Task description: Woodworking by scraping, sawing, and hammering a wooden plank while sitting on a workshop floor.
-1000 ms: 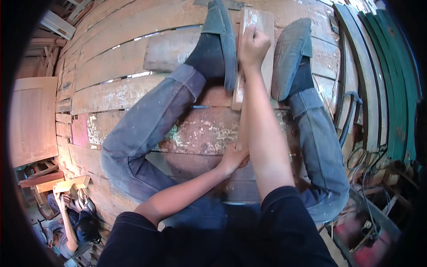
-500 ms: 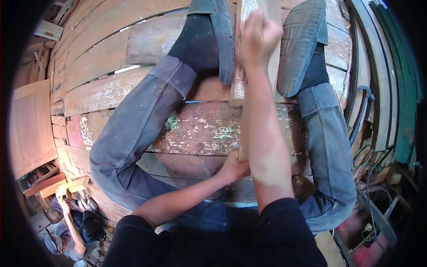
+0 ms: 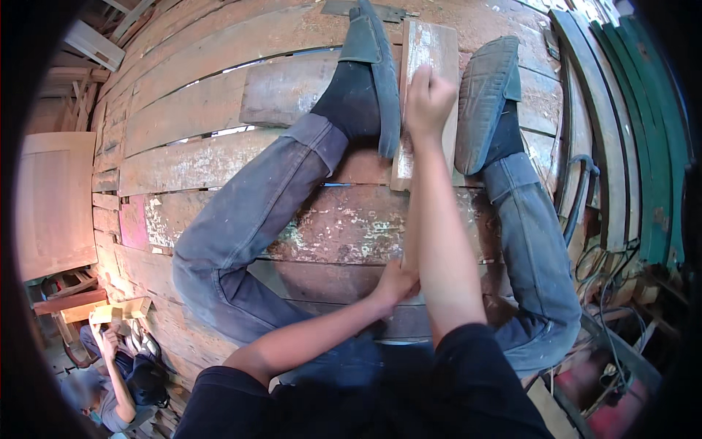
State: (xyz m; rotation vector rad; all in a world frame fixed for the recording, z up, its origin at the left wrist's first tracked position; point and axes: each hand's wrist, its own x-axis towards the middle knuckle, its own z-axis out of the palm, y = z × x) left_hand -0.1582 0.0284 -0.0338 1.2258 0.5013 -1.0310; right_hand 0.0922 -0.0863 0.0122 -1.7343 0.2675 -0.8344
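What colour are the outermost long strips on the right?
The outermost strips are dark green with brownish spots, best seen in the head view.

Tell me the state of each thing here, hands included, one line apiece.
Board: lying between the shoes, top streaked white
Shoes: both worn
Cuffs: turned up
Left hand: closed on the stick
Stick: partly hidden by the right forearm
Right hand: closed, over the board; whether it holds anything is unclear
Floor planks: scuffed, gaps between some
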